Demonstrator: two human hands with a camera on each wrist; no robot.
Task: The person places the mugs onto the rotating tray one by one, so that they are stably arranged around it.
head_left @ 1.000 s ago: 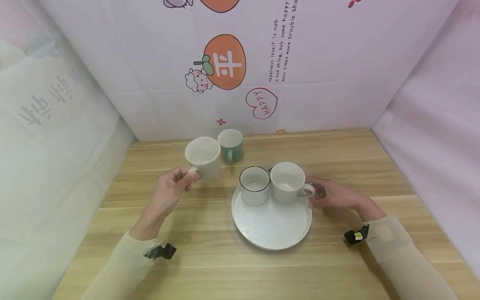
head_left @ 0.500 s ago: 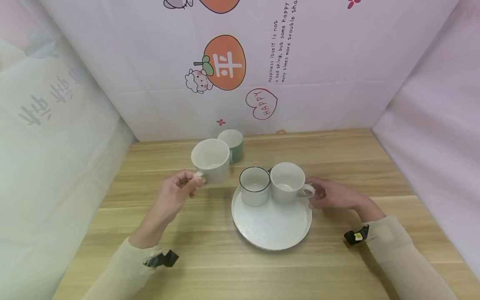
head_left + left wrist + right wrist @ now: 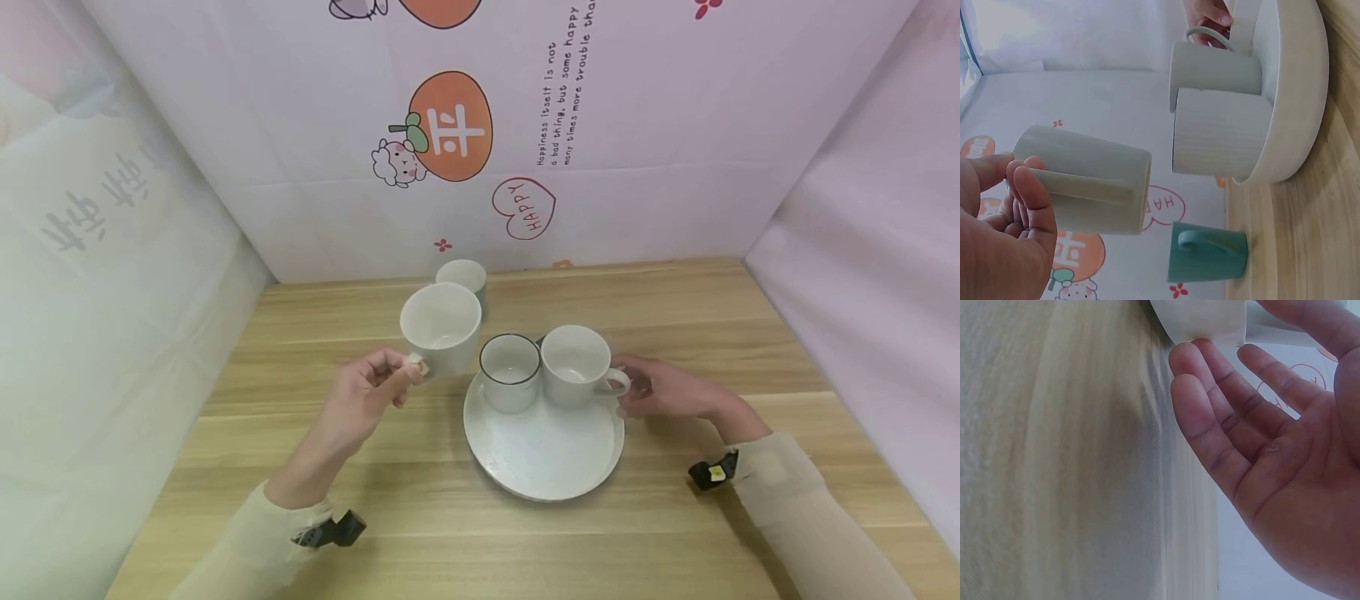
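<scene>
In the head view my left hand (image 3: 372, 393) pinches the handle of a pale white mug (image 3: 441, 325) and holds it in the air, left of a round white tray (image 3: 546, 458). The left wrist view shows thumb and fingers on that handle. Two mugs stand on the tray: a dark-rimmed white mug (image 3: 510, 375) and a larger white mug (image 3: 576, 367) with its handle to the right. At the tray's right edge is my right hand (image 3: 667, 387), its fairly straight fingertips (image 3: 1188, 359) touching the outside wall. The thumb's tip is out of frame in the right wrist view.
A teal mug (image 3: 1207, 253) stands on the wooden table (image 3: 420, 517) near the back wall, partly hidden behind the held mug in the head view. Printed cloth (image 3: 637, 125) closes the table's back and sides.
My left hand has carried the held mug to the right and slightly nearer, toward the tray, and it now covers more of the teal mug. My right hand has not visibly moved.
</scene>
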